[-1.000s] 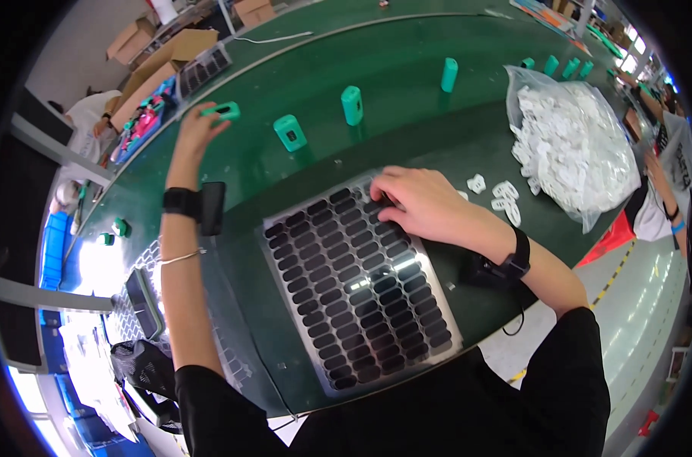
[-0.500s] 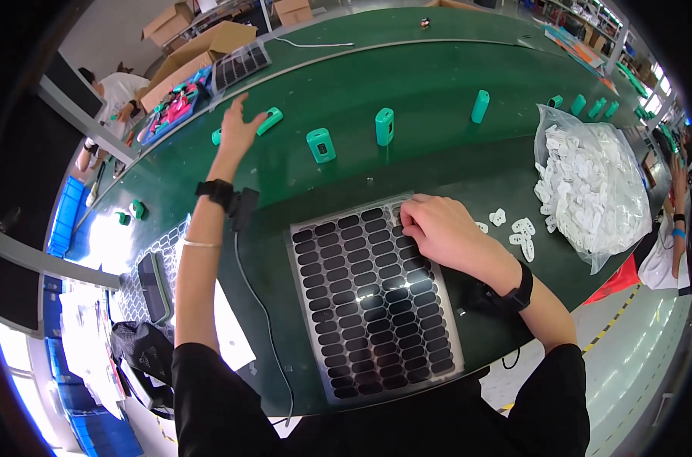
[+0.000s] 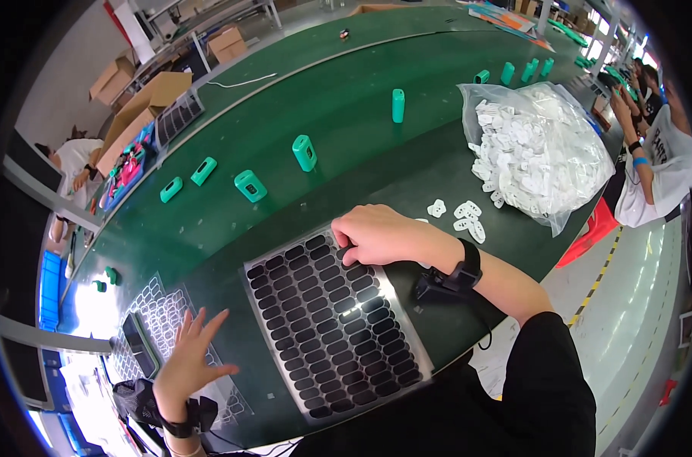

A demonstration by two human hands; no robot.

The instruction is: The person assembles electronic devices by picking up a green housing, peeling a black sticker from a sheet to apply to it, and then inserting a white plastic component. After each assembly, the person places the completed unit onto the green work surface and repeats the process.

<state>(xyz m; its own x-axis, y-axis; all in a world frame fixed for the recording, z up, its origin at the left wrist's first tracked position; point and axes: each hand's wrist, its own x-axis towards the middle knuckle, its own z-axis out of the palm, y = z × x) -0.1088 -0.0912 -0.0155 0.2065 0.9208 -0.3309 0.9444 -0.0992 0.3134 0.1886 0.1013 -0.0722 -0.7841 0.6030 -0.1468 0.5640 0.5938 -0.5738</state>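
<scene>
A clear sheet of black oval stickers [image 3: 323, 327] lies on the dark green table in front of me. My right hand [image 3: 380, 234] is closed at its far right corner, fingertips pinched on the sheet; what lies between them is partly hidden. At the lower left, my left hand [image 3: 187, 364] is open and holds nothing, its fingers spread. It is over a used sticker sheet [image 3: 163, 316] with white outlines, beside a phone [image 3: 139, 344]. Beyond the black sheet stand small green plastic devices, one upright [image 3: 304, 153] and one tilted [image 3: 250, 186].
A large clear bag of white plastic pieces [image 3: 540, 152] sits to the right, with a few loose pieces [image 3: 469, 219] beside it. More green devices [image 3: 397, 106] stand farther back. A blue bin [image 3: 129, 171] is at the far left. Co-workers sit on both sides.
My left hand has drawn back from the green devices to the lower left, its fingers now spread. The view has turned right; my right hand stays at the sheet's corner.
</scene>
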